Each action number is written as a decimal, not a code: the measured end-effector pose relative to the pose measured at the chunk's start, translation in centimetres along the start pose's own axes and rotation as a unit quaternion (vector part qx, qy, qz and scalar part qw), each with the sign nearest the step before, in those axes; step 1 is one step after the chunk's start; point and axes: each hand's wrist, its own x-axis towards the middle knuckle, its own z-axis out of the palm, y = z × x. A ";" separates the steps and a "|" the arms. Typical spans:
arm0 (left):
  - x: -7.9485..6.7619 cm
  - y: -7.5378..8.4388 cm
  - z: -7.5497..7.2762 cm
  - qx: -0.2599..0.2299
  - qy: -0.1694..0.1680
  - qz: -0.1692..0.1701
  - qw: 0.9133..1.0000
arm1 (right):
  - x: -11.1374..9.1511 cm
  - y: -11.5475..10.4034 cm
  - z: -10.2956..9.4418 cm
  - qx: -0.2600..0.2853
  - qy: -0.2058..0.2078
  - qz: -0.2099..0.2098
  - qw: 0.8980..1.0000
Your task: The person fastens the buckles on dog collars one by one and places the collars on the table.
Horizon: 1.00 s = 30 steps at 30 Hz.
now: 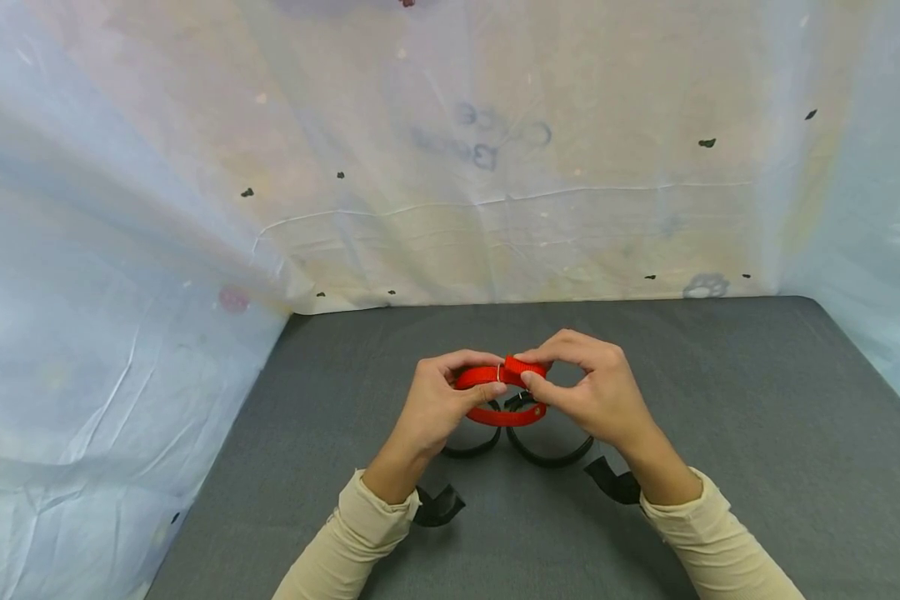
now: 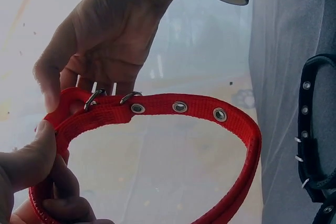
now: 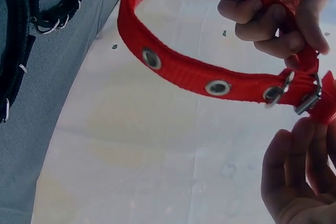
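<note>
A red collar (image 1: 506, 417) with metal eyelets is held up in a closed loop above the table. My left hand (image 1: 435, 402) pinches its band between thumb and fingers, left of the buckle. In the right wrist view, the metal buckle (image 3: 308, 102) sits on the band beside a thin D-ring (image 3: 286, 88). My right hand (image 1: 596, 387) pinches the red strap end (image 1: 523, 367) just past the buckle. Two black collars, a left one (image 1: 471, 454) and a right one (image 1: 551, 463), lie below the red one, partly hidden by it.
The grey table (image 1: 735, 400) spreads under both hands. A pale printed sheet (image 1: 570, 233) hangs behind it and along both sides. Black straps (image 1: 438, 508) circle my wrists, their loose ends sticking out.
</note>
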 end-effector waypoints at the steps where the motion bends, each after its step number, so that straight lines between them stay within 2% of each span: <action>1: 0.0 0.0 0.0 0.001 0.000 0.000 1.000 | 0.0 0.0 0.0 -0.004 -0.004 0.001 1.000; 10: -0.1 0.1 0.0 -0.001 0.006 -0.008 1.000 | 0.0 -0.2 -0.2 -0.025 -0.028 0.018 0.999; 22: -0.1 0.1 0.1 -0.011 0.009 0.012 1.000 | -0.1 -0.4 0.0 -0.047 -0.031 0.037 0.998; 30: -0.1 0.1 0.1 -0.010 0.007 0.016 1.000 | -0.1 -0.4 0.1 -0.056 -0.025 0.030 0.998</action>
